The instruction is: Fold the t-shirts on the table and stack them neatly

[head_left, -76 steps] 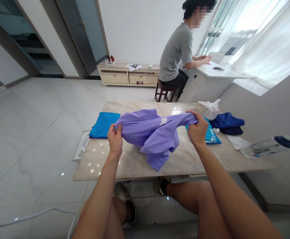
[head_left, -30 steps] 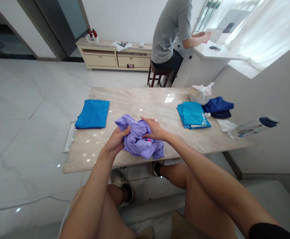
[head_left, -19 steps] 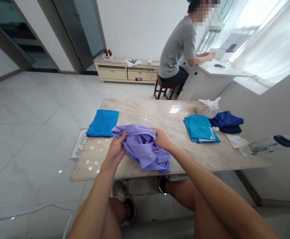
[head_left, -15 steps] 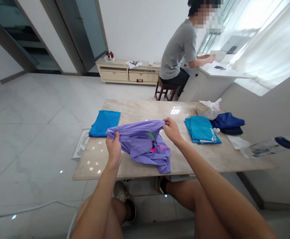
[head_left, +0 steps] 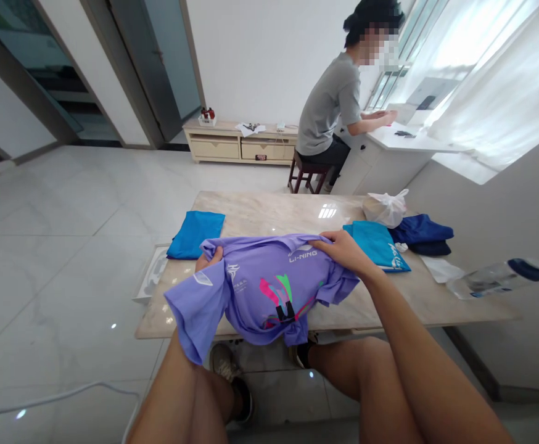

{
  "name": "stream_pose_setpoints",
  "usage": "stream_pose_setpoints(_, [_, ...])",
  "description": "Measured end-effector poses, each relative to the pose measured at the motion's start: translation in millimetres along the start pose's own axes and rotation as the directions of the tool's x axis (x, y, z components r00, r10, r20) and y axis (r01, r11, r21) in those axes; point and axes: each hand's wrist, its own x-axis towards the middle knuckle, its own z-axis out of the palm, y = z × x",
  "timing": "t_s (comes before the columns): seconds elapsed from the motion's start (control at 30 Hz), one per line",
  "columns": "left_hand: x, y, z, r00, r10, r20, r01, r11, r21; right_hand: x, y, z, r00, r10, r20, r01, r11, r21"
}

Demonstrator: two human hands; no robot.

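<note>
A purple T-shirt (head_left: 251, 277) with a LI-NING mark and a pink, green and black print is stretched between my hands above the near side of the table. My left hand (head_left: 209, 259) grips it near the left shoulder; cloth covers part of the fingers, and a sleeve drapes over my forearm. At the right shoulder, my right hand (head_left: 346, 250) pinches the collar side. The shirt's lower part sags past the table's near edge. A folded blue garment (head_left: 196, 234) lies beyond my left hand, and a folded teal garment (head_left: 375, 245) lies right of my right hand.
The marble-look table (head_left: 269, 209) also bears a white plastic bag (head_left: 386, 208), dark blue clothing (head_left: 422, 233), a white paper (head_left: 441, 269) and a clear bottle (head_left: 498, 279) on its side. Beyond it, a person in grey (head_left: 327, 108) sits on a stool at a white counter (head_left: 401, 137).
The bunched purple T-shirt has been opened out, so its printed front and sleeves now show. My right hand has moved a little right and my hands are farther apart.
</note>
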Motion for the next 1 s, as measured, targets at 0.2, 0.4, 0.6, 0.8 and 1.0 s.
stream_pose_setpoints(0.2, [12.1,-19.2,9.1,0.999,-0.049,0.004,0.049,0.999,0.016,13.7,27.1,15.5,0.99,-0.05,-0.131,0.03,0.988,-0.154])
stream_pose_setpoints(0.4, [-0.7,-1.1,1.4,0.979,-0.096,0.178,0.098,0.995,-0.002,6.7,10.1,5.8,0.992,0.077,-0.101,-0.036,0.931,0.364])
stream_pose_setpoints(0.6, [-22.0,22.7,15.7,0.887,-0.211,0.41,0.193,0.977,0.086,3.8,9.8,3.0,0.985,0.1,-0.137,-0.047,0.937,0.347])
stream_pose_setpoints(0.8, [-30.4,17.1,26.3,0.827,-0.158,0.54,0.018,0.966,0.257,5.9,13.5,3.2,0.973,0.036,-0.226,0.022,0.969,0.248])
stream_pose_setpoints(1.0, [-20.0,-7.0,34.3,0.895,-0.067,0.44,-0.16,0.874,0.458,11.0,27.9,3.4,0.941,-0.022,-0.339,0.041,0.998,0.047])
